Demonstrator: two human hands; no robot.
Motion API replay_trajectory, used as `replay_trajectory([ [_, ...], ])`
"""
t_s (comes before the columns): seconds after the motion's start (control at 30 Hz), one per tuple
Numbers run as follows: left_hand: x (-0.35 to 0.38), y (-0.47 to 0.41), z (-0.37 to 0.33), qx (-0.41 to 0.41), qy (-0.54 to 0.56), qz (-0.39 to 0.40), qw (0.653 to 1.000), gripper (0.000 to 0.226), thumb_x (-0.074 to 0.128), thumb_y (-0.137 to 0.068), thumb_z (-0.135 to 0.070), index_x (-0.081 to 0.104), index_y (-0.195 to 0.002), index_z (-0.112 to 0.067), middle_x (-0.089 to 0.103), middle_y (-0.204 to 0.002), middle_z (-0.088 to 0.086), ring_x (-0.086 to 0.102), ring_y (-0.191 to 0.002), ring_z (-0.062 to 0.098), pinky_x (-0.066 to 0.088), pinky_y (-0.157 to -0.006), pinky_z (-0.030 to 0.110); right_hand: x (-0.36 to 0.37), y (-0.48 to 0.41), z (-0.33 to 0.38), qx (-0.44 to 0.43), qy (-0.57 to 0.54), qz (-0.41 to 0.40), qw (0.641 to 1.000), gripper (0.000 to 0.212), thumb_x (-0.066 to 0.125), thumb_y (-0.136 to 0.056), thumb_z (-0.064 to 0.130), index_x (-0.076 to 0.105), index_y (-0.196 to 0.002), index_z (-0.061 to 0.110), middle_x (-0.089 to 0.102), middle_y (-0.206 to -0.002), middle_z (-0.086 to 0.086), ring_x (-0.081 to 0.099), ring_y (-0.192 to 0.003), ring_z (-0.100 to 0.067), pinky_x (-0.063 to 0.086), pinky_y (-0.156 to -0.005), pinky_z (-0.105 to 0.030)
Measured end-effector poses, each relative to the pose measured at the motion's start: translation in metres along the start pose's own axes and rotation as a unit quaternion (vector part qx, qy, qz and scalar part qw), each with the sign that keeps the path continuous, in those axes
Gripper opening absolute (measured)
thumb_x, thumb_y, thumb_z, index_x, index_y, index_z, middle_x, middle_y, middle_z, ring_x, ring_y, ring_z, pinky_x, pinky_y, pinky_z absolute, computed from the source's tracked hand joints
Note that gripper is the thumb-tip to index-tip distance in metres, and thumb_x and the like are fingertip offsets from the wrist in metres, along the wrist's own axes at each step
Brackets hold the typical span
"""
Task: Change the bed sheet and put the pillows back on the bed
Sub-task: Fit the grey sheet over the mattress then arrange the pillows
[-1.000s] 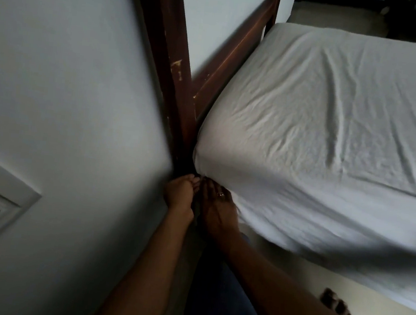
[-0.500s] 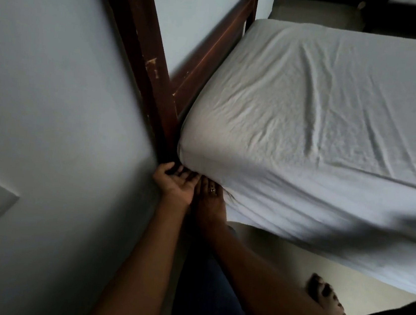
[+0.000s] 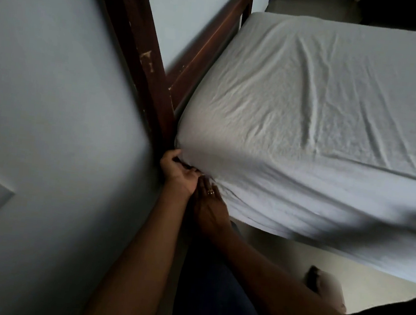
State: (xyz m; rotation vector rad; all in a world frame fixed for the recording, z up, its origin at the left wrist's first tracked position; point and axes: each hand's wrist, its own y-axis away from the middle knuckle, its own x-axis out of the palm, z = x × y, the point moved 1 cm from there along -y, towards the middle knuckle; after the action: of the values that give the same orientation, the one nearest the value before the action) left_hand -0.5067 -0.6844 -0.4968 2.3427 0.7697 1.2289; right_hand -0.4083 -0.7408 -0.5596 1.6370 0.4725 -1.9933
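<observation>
Your left hand (image 3: 178, 173) sat palm-up at the near corner of the mattress, thumb against the side of the white bed sheet (image 3: 311, 104) and fingers curled in under the corner, gripping the sheet's lower edge there, as far as the dim light let me tell. Your right hand (image 3: 210, 205) lay just beside it, touching it, back facing up (a ring (image 3: 210, 191) showed on one finger), its fingers straight and pressed together with the tips hidden under the sheet's folded hem. The sheet covered the whole mattress top, creased, and hung over the near side. The corner sat close against the dark wooden bedpost (image 3: 144, 67), which stood by the pale wall (image 3: 54, 88). Your bare foot (image 3: 322, 283) rested on the floor below the bed's edge
</observation>
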Motion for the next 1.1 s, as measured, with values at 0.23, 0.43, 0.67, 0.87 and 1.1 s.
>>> replay_trajectory([
  [0.23, -0.055, 0.016, -0.015, 0.042, -0.149, -0.041, 0.987, 0.029, 0.033, -0.098, -0.001, 0.061, -0.099, 0.002, 0.066, -0.103, 0.021, 0.068, -0.085, 0.026, 0.056, -0.089, 0.034, -0.021, -0.015, -0.018, 0.117, 0.032, -0.021, 0.992, 0.077, 0.091, -0.053, 0.044, 0.073, -0.109, -0.007, 0.076, -0.094, -0.019, 0.074, -0.077, -0.034, 0.059, -0.064, -0.034],
  [0.43, -0.079, 0.008, 0.027, 0.372, -0.702, 0.205, 0.572, 0.043, 0.056, -0.078, -0.005, 0.071, -0.118, -0.003, 0.070, -0.123, 0.013, 0.063, -0.119, 0.027, 0.045, -0.107, 0.031, -0.020, 0.004, -0.035, 0.050, -0.024, -0.037, 0.998, 0.063, 0.058, -0.089, 0.039, 0.057, -0.138, 0.000, 0.067, -0.123, -0.023, 0.071, -0.097, -0.039, 0.058, -0.079, -0.040],
  [0.67, -0.049, -0.011, 0.062, 0.384, -0.792, 0.250, 0.404, 0.036, 0.054, -0.076, -0.032, 0.072, -0.101, -0.014, 0.072, -0.107, 0.011, 0.064, -0.106, 0.033, 0.046, -0.101, 0.043, -0.018, 0.050, -0.045, 0.072, 0.028, -0.018, 0.997, 0.071, 0.069, -0.069, 0.024, 0.058, -0.131, -0.008, 0.065, -0.122, -0.026, 0.069, -0.100, -0.040, 0.059, -0.080, -0.041],
  [0.87, -0.063, 0.012, 0.039, 0.396, -0.752, 0.261, 0.459, 0.066, 0.049, -0.074, -0.015, 0.058, -0.140, -0.008, 0.059, -0.140, 0.015, 0.053, -0.131, 0.030, 0.040, -0.114, 0.035, -0.033, 0.033, -0.053, 0.159, -0.013, 0.007, 0.987, 0.081, 0.071, -0.079, 0.042, 0.044, -0.147, 0.006, 0.061, -0.132, -0.020, 0.065, -0.109, -0.040, 0.053, -0.088, -0.042],
  [1.1, -0.061, 0.001, 0.070, 0.359, -0.765, 0.346, 0.407, 0.063, 0.061, -0.082, -0.020, 0.053, -0.140, 0.002, 0.051, -0.146, 0.021, 0.041, -0.142, 0.034, 0.022, -0.124, 0.044, -0.043, 0.053, -0.044, 0.170, -0.027, -0.043, 0.984, 0.057, 0.067, -0.082, 0.034, 0.060, -0.130, 0.004, 0.068, -0.118, -0.019, 0.069, -0.100, -0.038, 0.056, -0.084, -0.043],
])
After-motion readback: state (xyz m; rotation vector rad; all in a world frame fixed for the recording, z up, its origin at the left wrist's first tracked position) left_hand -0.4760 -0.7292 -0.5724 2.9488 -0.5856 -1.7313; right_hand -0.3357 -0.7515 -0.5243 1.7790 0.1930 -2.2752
